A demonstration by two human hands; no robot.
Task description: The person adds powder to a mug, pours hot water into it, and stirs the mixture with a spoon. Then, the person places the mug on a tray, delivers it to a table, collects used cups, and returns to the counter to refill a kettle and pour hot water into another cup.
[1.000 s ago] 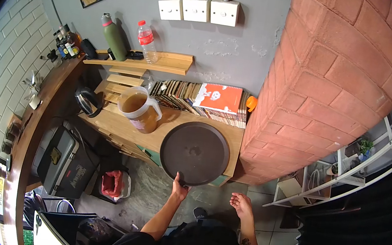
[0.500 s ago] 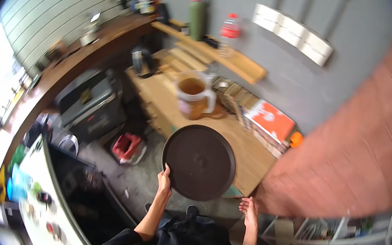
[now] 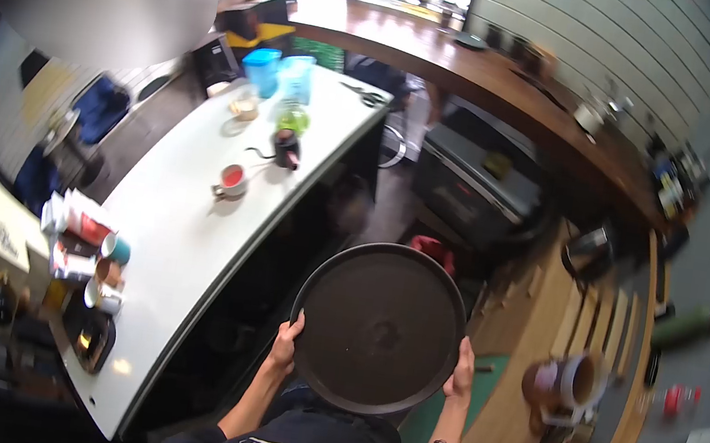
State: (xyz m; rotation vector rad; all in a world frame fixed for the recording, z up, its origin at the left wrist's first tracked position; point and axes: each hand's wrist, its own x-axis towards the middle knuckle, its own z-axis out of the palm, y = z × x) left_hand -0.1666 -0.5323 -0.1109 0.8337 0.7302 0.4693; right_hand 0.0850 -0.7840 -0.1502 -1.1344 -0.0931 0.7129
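1 round, dark-brown tray [image 3: 379,330] is held up between the left hand [image 3: 286,344] and the right hand [image 3: 462,370], its rim gripped by both. Lifting appears done; nothing has been set down on the long, white-topped bench [image 3: 164,241] beyond the left hand by either. Earlier, the tray was gripped by the left hand alone.

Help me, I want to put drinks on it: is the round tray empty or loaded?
Empty: the tray shows its dark top out to the rim with nothing standing on it, held between the left hand and right hand.
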